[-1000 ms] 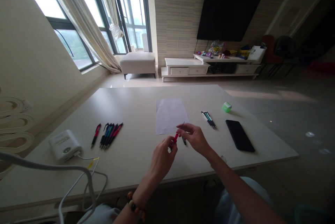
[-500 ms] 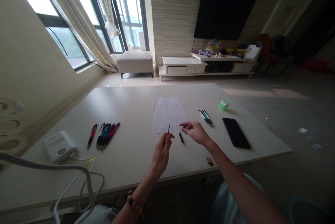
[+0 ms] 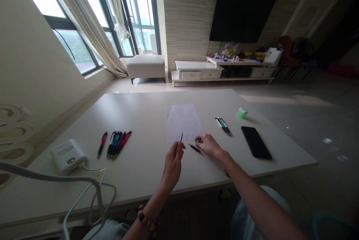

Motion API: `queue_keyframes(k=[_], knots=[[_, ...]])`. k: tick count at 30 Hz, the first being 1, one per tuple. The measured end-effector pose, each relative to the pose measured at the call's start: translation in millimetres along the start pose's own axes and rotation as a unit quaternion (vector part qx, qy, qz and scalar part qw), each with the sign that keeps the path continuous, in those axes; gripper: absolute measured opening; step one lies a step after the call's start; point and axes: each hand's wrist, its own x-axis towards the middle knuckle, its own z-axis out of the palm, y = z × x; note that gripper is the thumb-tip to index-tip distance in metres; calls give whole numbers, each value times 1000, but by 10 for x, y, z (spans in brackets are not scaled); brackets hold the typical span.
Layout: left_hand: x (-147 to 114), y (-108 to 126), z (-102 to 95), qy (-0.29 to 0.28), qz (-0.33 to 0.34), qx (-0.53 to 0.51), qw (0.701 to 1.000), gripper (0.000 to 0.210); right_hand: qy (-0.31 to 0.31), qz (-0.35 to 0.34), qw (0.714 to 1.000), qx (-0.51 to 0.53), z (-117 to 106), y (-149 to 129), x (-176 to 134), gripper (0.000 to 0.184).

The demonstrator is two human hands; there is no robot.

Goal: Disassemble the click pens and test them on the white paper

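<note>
My left hand [image 3: 173, 159] is closed on a thin dark pen refill [image 3: 182, 137], which points up from the fingertips, its lower part hidden in the hand. Just right of it a black pen barrel [image 3: 195, 148] lies slanted on the table. My right hand [image 3: 209, 144] hovers low beside that barrel, fingers bent and apart, with nothing visible in them. Beyond both hands is a sheet of white paper [image 3: 183, 118] with lines of writing along its near edge.
Several coloured pens [image 3: 117, 144] lie in a row at left, with a red pen [image 3: 102, 145] apart. A white adapter box [image 3: 68, 156] with cables stands farther left. On the right are white-and-green pens [image 3: 223, 126], a green-and-white cube [image 3: 242, 113] and a black phone [image 3: 255, 142].
My right hand has come down toward the table beside the pen barrel. The barrel has turned to a flatter slant. My left hand still holds the refill in about the same place.
</note>
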Motion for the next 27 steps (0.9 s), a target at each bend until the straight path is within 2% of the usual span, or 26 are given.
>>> queue_keyframes(k=[6,8,11,13,16,27], knots=[[18,-252,52,19,-25,29,999,34,48,6,997,57,-25,-24,-15,10],[11,-290,74,25,-25,48,998,35,76,-9,988,134,-90,-97,-47,13],[-13,-298,94,19,-11,88,996,34,123,-44,938,322,-201,-253,-131,22],[-29,-294,101,7,-4,111,994,33,138,-54,907,394,-253,-354,-196,25],[-44,-298,108,-13,3,131,991,32,131,-57,900,411,-275,-443,-257,27],[-41,-310,110,-44,7,139,989,29,90,-46,919,380,-180,-448,-260,25]])
